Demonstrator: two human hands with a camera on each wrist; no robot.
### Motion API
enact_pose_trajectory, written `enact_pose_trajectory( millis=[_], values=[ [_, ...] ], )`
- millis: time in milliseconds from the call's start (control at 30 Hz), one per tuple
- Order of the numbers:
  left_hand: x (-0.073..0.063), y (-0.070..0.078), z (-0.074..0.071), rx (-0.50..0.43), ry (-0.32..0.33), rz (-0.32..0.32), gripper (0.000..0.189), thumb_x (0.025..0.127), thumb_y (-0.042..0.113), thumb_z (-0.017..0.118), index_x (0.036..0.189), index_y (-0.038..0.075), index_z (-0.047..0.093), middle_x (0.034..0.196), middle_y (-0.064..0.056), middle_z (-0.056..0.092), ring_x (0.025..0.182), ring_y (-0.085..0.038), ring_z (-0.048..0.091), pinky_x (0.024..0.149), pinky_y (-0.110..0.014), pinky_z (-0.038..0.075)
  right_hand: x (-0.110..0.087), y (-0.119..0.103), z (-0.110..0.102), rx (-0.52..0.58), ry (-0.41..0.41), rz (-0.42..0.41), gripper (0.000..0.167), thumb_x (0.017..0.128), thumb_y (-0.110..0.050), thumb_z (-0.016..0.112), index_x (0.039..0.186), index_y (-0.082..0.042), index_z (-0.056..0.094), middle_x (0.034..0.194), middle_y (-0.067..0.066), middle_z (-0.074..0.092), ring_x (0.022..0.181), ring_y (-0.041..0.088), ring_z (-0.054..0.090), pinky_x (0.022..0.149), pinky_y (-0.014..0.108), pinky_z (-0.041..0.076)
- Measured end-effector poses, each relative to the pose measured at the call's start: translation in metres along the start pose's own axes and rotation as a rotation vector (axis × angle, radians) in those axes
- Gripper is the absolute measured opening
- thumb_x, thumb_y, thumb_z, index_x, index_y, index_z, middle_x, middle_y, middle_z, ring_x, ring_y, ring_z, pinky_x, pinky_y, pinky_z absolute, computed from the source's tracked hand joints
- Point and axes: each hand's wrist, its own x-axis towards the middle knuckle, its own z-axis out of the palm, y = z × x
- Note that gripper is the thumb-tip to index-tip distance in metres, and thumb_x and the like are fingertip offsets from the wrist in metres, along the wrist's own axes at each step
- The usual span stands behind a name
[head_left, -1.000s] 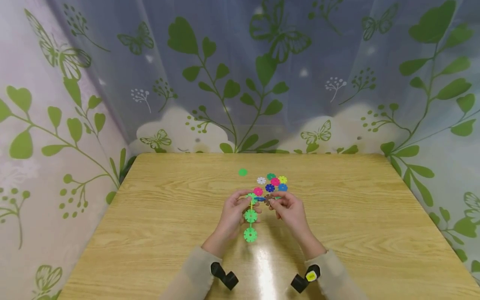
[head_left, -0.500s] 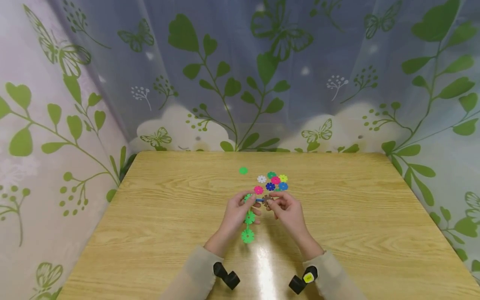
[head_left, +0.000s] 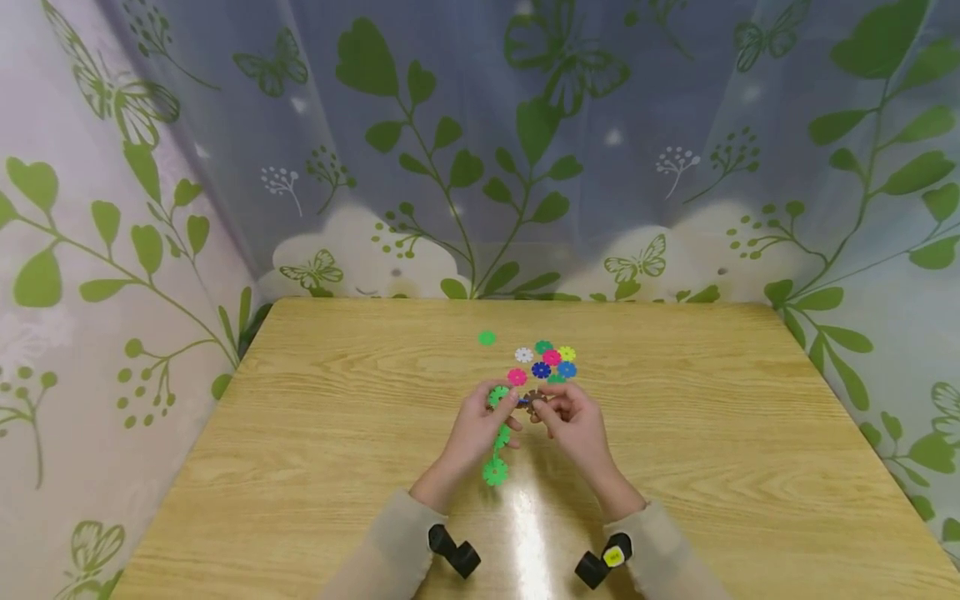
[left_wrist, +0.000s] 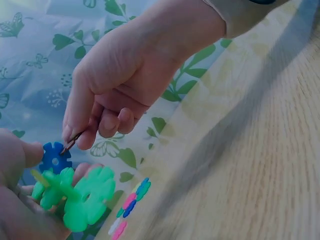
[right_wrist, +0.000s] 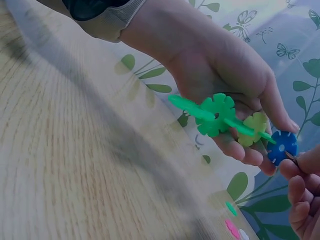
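Observation:
My left hand (head_left: 474,425) holds a chain of interlocking flower-shaped plastic discs. Green discs (head_left: 495,472) hang below its fingers, and the right wrist view shows a yellow disc (right_wrist: 254,128) between green ones. At the chain's far end a blue disc (right_wrist: 283,145) is steadied by the left thumb and fingers. My right hand (head_left: 583,423) pinches a brown disc (head_left: 536,403) between thumb and forefinger. In the left wrist view, the brown disc (left_wrist: 71,141) stands edge-on at the blue disc's rim (left_wrist: 55,157). Both hands are raised above the table.
Behind the hands on the wooden table (head_left: 300,433) lie several loose discs, including a white one (head_left: 523,355), a pink one (head_left: 517,377), a dark blue one (head_left: 541,370) and a yellow one (head_left: 567,354). Farther back lies a lone green disc (head_left: 487,337). A patterned curtain (head_left: 480,167) surrounds the table.
The left hand has shifted slightly right, toward the right hand, and its thumb has moved from the green disc toward the blue one. The right hand keeps pinching the brown disc.

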Motion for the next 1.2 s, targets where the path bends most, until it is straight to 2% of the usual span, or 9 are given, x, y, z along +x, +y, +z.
enact_pose_trajectory(
  millis=[67,133,233,400,500,667,833,1000,1200],
  values=[
    [-0.001,0.003,0.001,0.026,-0.008,0.007,0.036,0.098,0.017,0.049,0.126,-0.006,0.043,0.085,-0.012,0.059,0.067,-0.028,0.061,0.061,-0.054,0.056,-0.001,0.000,0.001,-0.003,-0.002,-0.010,0.014,0.086,0.010,0.059,0.099,0.014,0.056,0.076,0.030,0.062,0.054,0.007,0.054,0.045,0.014,0.042],
    [0.003,-0.006,0.002,0.042,-0.006,0.019,0.036,0.099,0.016,0.047,0.127,-0.005,0.042,0.083,-0.013,0.058,0.069,-0.036,0.060,0.060,-0.055,0.055,-0.001,0.000,0.003,0.010,-0.003,-0.018,0.013,0.086,0.011,0.057,0.099,0.015,0.055,0.078,0.031,0.061,0.057,0.007,0.056,0.045,0.015,0.042],
    [0.008,-0.018,0.003,0.054,0.000,0.026,0.037,0.099,0.021,0.046,0.127,-0.003,0.040,0.083,-0.020,0.058,0.073,-0.045,0.059,0.059,-0.055,0.055,-0.002,0.002,0.004,0.043,-0.002,-0.041,0.012,0.086,0.013,0.056,0.098,0.016,0.054,0.081,0.033,0.061,0.060,0.006,0.058,0.045,0.018,0.044],
    [0.008,-0.023,0.004,0.088,0.001,0.042,0.040,0.100,0.027,0.044,0.127,-0.001,0.038,0.087,-0.032,0.056,0.074,-0.048,0.058,0.057,-0.051,0.056,0.003,0.021,0.007,0.106,0.021,-0.043,0.012,0.086,0.013,0.056,0.098,0.016,0.055,0.081,0.033,0.061,0.060,0.010,0.059,0.044,0.020,0.044],
    [0.008,-0.024,0.004,0.096,0.006,0.056,0.037,0.100,0.025,0.044,0.126,-0.001,0.037,0.085,-0.030,0.057,0.072,-0.049,0.058,0.057,-0.051,0.056,0.006,0.033,0.009,0.122,0.037,-0.038,0.013,0.086,0.010,0.058,0.098,0.014,0.056,0.080,0.030,0.062,0.059,0.017,0.060,0.044,0.021,0.046],
    [0.010,-0.025,0.003,0.144,0.028,0.073,0.034,0.100,0.023,0.044,0.124,-0.001,0.038,0.076,-0.023,0.059,0.066,-0.046,0.059,0.054,-0.050,0.056,0.008,0.039,0.013,0.112,0.055,-0.030,0.008,0.086,0.009,0.059,0.094,0.012,0.056,0.077,0.026,0.062,0.057,0.026,0.060,0.043,0.022,0.048],
    [0.011,-0.023,0.006,0.182,0.057,0.086,0.033,0.100,0.023,0.045,0.124,0.001,0.038,0.074,-0.021,0.059,0.062,-0.043,0.060,0.053,-0.050,0.056,0.010,0.037,0.017,0.119,0.104,-0.020,0.007,0.085,0.014,0.057,0.092,0.014,0.055,0.077,0.029,0.061,0.055,0.019,0.059,0.044,0.018,0.048],
    [0.012,-0.020,0.006,0.204,0.085,0.070,0.033,0.100,0.025,0.044,0.123,0.003,0.038,0.075,-0.018,0.058,0.060,-0.041,0.060,0.053,-0.050,0.055,0.011,0.034,0.024,0.139,0.145,-0.036,0.010,0.083,0.017,0.057,0.093,0.016,0.054,0.081,0.033,0.060,0.057,0.014,0.060,0.045,0.020,0.051],
    [0.014,-0.021,0.004,0.151,0.046,0.088,0.034,0.100,0.026,0.043,0.121,0.000,0.036,0.078,-0.020,0.057,0.062,-0.047,0.059,0.054,-0.051,0.055,0.012,0.034,0.025,0.173,0.152,-0.021,0.010,0.084,0.016,0.056,0.094,0.016,0.053,0.079,0.031,0.060,0.058,0.014,0.060,0.046,0.021,0.052]
  ],
)
